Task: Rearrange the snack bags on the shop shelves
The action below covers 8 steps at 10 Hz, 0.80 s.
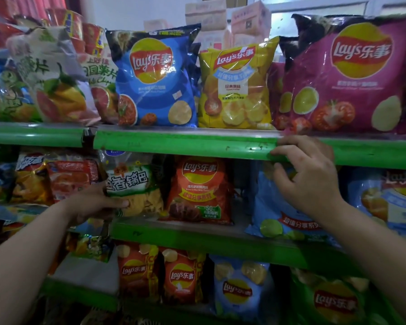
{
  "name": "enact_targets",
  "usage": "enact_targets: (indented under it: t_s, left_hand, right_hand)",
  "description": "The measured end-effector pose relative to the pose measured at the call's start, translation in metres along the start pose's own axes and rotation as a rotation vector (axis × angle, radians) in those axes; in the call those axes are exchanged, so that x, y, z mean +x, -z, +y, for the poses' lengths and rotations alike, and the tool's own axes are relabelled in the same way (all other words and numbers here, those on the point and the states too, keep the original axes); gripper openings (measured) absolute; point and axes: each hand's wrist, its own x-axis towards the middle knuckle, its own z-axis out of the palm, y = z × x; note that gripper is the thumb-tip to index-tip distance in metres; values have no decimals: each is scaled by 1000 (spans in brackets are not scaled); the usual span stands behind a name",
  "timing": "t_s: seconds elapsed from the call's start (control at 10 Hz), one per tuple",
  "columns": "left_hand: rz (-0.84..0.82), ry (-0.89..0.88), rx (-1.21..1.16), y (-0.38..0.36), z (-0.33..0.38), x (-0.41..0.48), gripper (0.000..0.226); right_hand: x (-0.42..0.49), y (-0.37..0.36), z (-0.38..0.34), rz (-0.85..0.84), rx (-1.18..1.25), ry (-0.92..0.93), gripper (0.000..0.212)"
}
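— What's in front of you?

— Green shelves (pixel 185 144) stacked three high, crammed with snack bags. At upper left, white bags printed with fruit (pixel 54 73) lean over. Right of them on the top shelf stand a blue Lay's bag (pixel 155 80), a yellow Lay's bag (pixel 237 87), then a big magenta Lay's bag (pixel 352 73) at upper right. Pale cartons (pixel 227 17) sit behind them at the top centre, against a light wall.

— And your hands?

— My left hand (pixel 96 202), at centre left, comes in with the forearm rising from lower left. Its fingers are wrapped around the lower edge of a clear bag with a green-and-white label (pixel 129 181) on the middle shelf, thumb across the front. That bag stands just left of an orange Lay's bag (pixel 199 191).

— The right?

— My right hand (pixel 307 174), at centre right, reaches up from lower right. The fingers are spread and curled, the upper ones resting on the green shelf lip, the lower ones touching the top of a light blue bag (pixel 284 214) beneath it. It holds nothing that I can see.
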Motion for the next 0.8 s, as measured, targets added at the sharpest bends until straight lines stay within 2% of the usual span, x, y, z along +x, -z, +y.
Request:
enact_targets:
  t_s: [0.1,0.2,0.3,0.4,0.5,0.6,0.7,0.8]
  left_hand:
    - [-125,12,2,2,2,13,44]
    - [-162,48,36,5,0,20,51]
    - [-36,85,121,6,-3,21,64]
    - [55,58,78,0,-12,22,74]
    - [89,-25,-69,-13,-28,25,76]
    - [132,-120,-62,-21,-37,23,77]
    - [130,-123,-12,-25,-40,17,74]
    - [245,-170,218,-36,-41,13,83]
  right_hand:
    - [0,1,-1,0,2,-1,20]
    - [1,2,-1,3,-10,18,19]
    - [1,3,-1,4,-14,33,19]
    - [0,3,-1,2,-19,33,20]
    - [-1,2,-1,4,-6,39,19]
    - [0,1,-1,4,-3,23,18]
    - [2,1,-2,1,16,12,19]
    - [1,8,-5,4,75,-41,21]
